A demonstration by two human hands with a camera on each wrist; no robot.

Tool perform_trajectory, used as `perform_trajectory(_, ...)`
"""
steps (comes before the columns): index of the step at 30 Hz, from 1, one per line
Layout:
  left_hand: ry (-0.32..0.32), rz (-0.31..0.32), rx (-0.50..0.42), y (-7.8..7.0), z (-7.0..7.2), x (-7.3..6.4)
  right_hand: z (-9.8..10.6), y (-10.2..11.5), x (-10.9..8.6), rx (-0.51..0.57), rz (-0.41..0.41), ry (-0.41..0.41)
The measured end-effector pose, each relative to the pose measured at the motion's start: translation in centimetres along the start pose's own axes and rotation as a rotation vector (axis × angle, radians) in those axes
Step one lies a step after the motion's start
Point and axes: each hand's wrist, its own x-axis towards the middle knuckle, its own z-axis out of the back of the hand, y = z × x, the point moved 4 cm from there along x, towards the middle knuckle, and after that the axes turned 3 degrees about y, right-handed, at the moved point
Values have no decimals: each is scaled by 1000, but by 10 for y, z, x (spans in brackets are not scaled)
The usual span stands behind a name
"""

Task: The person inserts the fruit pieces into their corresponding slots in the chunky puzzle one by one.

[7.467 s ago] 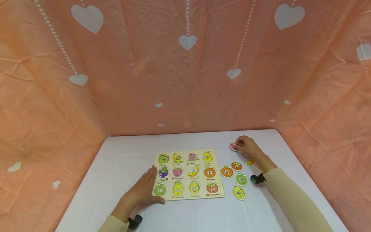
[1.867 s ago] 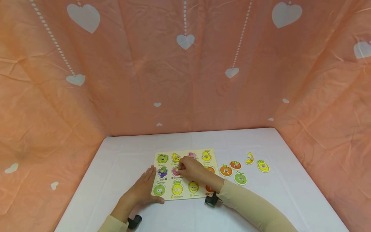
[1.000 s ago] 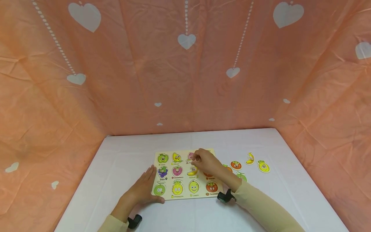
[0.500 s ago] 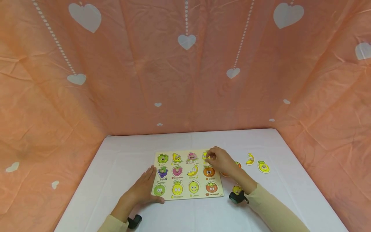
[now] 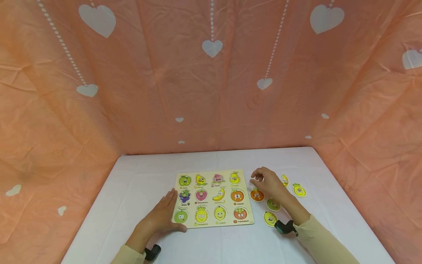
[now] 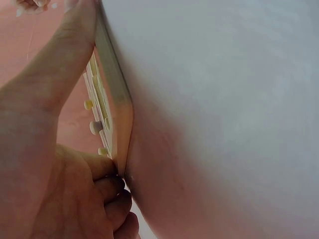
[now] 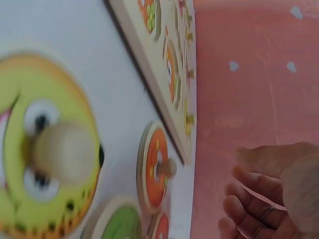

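Observation:
My left hand (image 5: 162, 212) lies with straight fingers along the left edge of the wooden fruit puzzle board (image 5: 211, 223), thumb at its near corner. In the left wrist view the thumb and fingers touch the board's edge (image 6: 119, 94). My right hand (image 5: 268, 182), fingers loosely bent and holding nothing, hovers right of the board near the orange piece (image 5: 256, 195). A knobbed strawberry piece (image 5: 201, 195) sits in the board, among other knobbed pieces in the back row and a grape piece (image 5: 184, 197). In the right wrist view, the right fingertips (image 7: 241, 172) are apart from every piece.
Loose on the white table (image 5: 211, 249) to the right lie a lemon piece (image 5: 270, 218), a green melon piece (image 5: 273, 205), a pineapple piece (image 5: 299, 190) and a banana piece (image 5: 285, 179), partly behind my right hand. Heart-patterned cloth (image 5: 211, 110) encloses the table.
The strawberry piece, held by my right hand at the back right earlier, now sits in the board. The right hand has since moved rightward off the board. My left hand stays put.

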Motion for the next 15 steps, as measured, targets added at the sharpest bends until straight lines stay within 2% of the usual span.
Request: perform_trajectory(15,-3,5,1,2,-2,1,38,-40,-15,-69,-47,-105)
